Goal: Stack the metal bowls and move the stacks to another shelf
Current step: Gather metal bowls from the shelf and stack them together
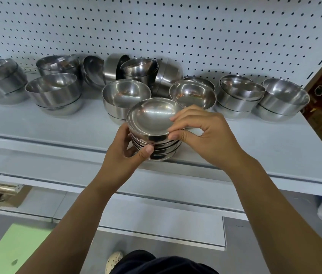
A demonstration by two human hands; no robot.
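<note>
Grey shelf under pegboard carried loose bowls. Near its front edge sat a stack, the left hand clasping its left side, the right hand pinching the top bowl's right rim.

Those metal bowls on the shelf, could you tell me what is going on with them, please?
A person is building a stack of metal bowls at the front edge of a grey shelf. The left hand steadies the stack's side, while the right hand pinches the rim of the top bowl. Behind, more bowls sit in short stacks or lie tipped over against the pegboard. Nothing seems to have been moved off this shelf yet.
</note>
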